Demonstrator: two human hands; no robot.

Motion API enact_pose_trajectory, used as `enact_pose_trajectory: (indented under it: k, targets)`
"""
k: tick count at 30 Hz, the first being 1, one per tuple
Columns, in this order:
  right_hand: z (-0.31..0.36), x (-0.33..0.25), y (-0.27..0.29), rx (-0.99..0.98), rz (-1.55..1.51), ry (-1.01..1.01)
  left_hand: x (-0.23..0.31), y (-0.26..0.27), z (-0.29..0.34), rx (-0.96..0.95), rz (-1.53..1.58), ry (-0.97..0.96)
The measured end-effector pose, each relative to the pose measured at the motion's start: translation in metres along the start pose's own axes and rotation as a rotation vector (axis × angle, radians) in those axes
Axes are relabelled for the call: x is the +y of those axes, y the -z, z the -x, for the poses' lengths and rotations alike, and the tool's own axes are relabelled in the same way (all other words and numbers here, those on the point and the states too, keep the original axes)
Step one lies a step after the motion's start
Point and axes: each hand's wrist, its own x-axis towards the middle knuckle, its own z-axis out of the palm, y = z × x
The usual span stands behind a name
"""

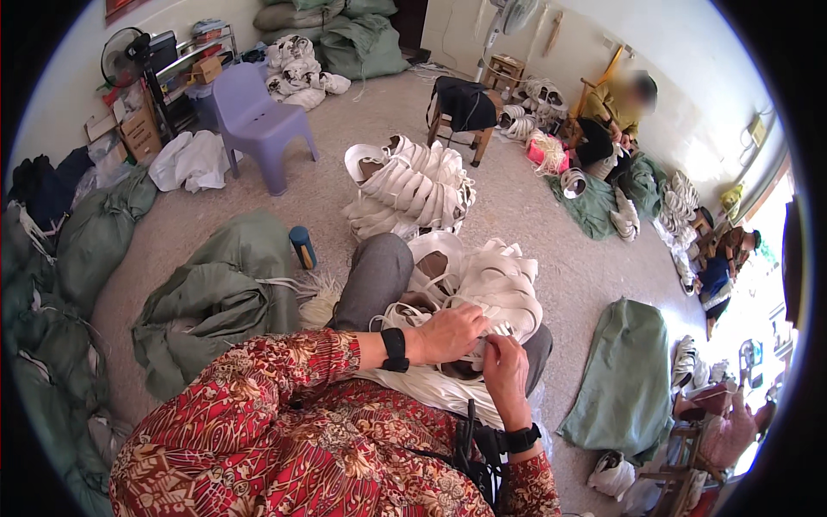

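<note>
A stack of white shoe uppers [500,284] with brown insides lies across my lap, between my grey-trousered knees. Over its near end, my left hand [450,334] is closed, its fingers bent down onto a white upper. My right hand [506,369] is pinched close beside it, fingertips near the left fingers; what it holds is too small to make out. Thin white laces [388,314] loop at the left of the stack, and a bundle of white laces [422,395] lies under my wrists. Beyond my knees, another pile of white shoe uppers [413,185] rests on the floor.
A green sack [224,284] and a blue flask [302,247] are on the floor at left. Farther off stand a purple chair [254,121] and a stool draped with dark cloth [463,103]. A green cloth [622,379] lies at right. A seated person [616,112] handles white pieces at far right.
</note>
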Motion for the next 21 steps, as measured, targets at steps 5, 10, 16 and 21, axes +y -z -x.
enact_pose_trajectory:
  k: [5, 10, 16, 21]
  targets:
    - [0.0, -0.001, -0.008, 0.008, -0.012, -0.056, -0.003, -0.005, -0.001, 0.042, 0.045, 0.0]
    - [-0.005, 0.008, -0.012, 0.07, 0.052, -0.081, -0.002, -0.006, -0.002, 0.103, 0.252, 0.126]
    - [0.041, 0.029, 0.058, -0.246, -0.263, -0.264, -0.008, 0.005, 0.004, 0.073, 0.309, 0.178]
    - [0.177, 0.135, 0.112, -0.417, 0.269, -0.442, -0.006, 0.002, 0.002, 0.089, 0.346, 0.151]
